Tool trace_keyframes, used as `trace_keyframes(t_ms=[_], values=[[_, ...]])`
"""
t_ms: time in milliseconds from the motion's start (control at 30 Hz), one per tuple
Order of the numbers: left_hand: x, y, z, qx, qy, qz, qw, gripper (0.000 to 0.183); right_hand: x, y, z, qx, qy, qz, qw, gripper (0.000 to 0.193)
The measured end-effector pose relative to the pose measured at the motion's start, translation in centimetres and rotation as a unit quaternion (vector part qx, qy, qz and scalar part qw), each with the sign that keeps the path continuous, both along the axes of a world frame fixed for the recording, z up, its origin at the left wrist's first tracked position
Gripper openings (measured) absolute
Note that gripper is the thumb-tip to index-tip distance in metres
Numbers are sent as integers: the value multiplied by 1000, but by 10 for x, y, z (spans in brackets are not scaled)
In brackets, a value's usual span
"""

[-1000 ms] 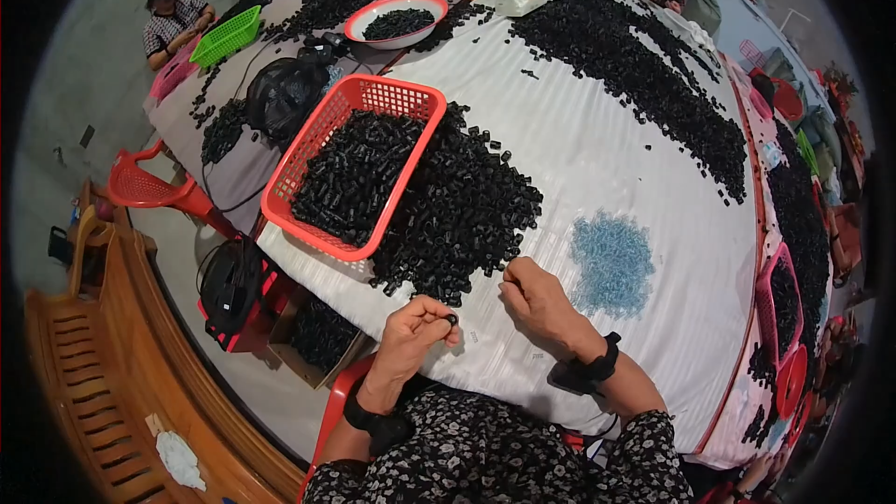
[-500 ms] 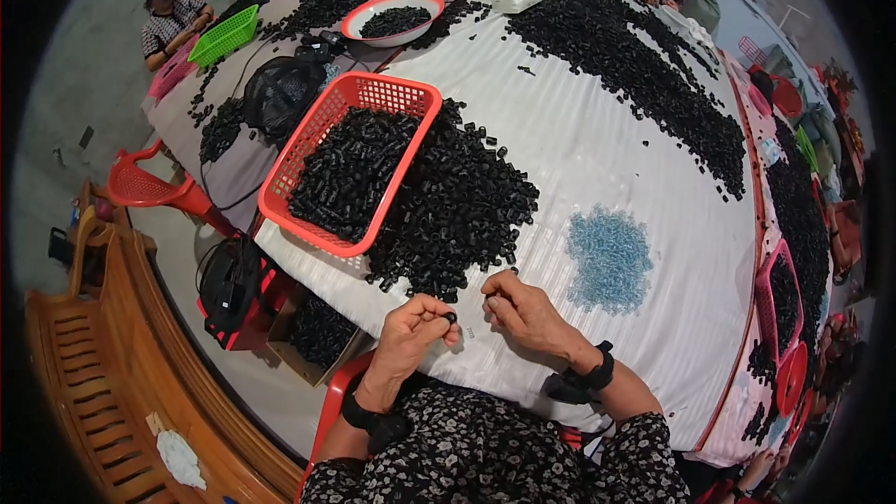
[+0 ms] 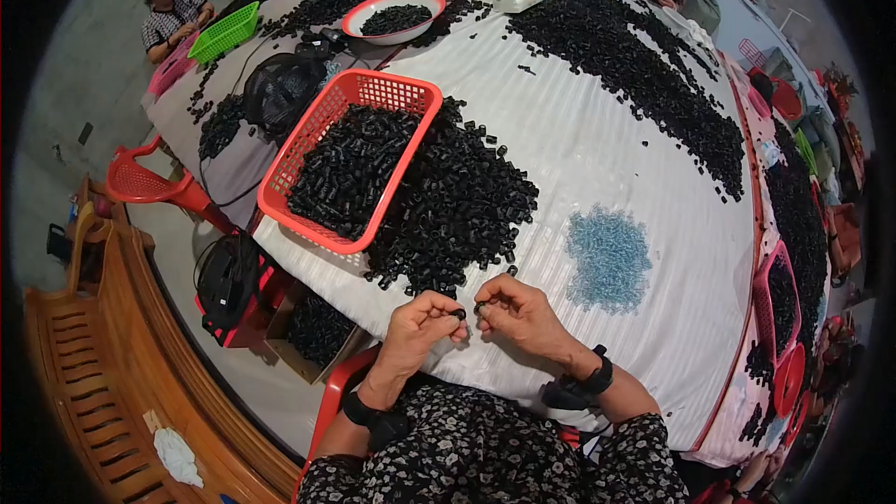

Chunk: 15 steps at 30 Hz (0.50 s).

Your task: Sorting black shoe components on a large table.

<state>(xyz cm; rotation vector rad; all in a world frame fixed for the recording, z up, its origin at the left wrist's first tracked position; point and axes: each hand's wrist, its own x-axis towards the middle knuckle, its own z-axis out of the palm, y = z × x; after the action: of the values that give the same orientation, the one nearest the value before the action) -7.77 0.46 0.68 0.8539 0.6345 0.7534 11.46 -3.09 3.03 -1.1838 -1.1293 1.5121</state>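
A black piece (image 3: 458,314) is pinched by the left hand (image 3: 420,329), another dark piece (image 3: 481,309) by the right hand (image 3: 520,319); the 2 are held apart, unjoined. The red basket (image 3: 308,232) is well filled with black parts (image 3: 350,168), while a loose heap (image 3: 467,205) is left beside it and bluish bits (image 3: 609,259) are spread on the surface (image 3: 560,140).

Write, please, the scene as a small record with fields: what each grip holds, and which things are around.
left grip: pinches a small black piece
right grip: pinches another small black piece
gap: the two held pieces are close but apart
ahead: loose black pile
left of the pile: red basket, holding many black pieces
right of the pile: pale blue heap
surface: white cloth
farther off: red-rimmed white bowl with black pieces, green basket
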Motion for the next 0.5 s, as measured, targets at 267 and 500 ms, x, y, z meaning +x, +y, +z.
trace_keyframes(t_ms=[267, 500], values=[[3, -1, -1, 20, 19, -8, 1000, 14, -1, 2, 11, 31, -74, 18, 997, 10], [6, -2, 0, 25, 26, -7, 999, 14, -2, 0, 16, 75, -137, 37, 987, 9]])
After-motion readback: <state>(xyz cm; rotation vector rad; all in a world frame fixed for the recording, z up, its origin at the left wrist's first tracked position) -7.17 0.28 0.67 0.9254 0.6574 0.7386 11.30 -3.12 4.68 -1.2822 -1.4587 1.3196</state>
